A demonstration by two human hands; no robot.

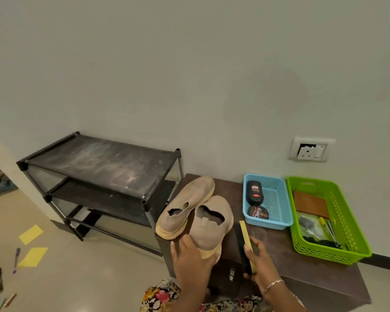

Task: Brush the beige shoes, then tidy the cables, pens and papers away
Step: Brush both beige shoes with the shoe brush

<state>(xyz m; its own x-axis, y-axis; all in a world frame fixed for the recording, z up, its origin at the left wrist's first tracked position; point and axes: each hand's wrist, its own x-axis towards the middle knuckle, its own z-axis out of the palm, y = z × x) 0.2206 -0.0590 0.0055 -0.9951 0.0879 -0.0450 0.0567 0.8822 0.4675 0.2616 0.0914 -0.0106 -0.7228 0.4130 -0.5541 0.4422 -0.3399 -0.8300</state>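
Nearest, the left hand [190, 257] curls round the heel of one beige shoe [212, 224] on the brown cabinet [275, 242], while the right hand [260, 264] grips a yellow brush [244, 235] above it. The other shoe [187, 206] lies there too; papers [31, 234] and pens [16, 260] lie on the floor left of the cabinet

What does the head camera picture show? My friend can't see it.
A person's left hand holds the heel of the nearer beige shoe on a brown cabinet, while the right hand grips a yellow-backed brush beside it. A blue basket and a green basket sit to the right; yellow papers and pens lie on the floor.
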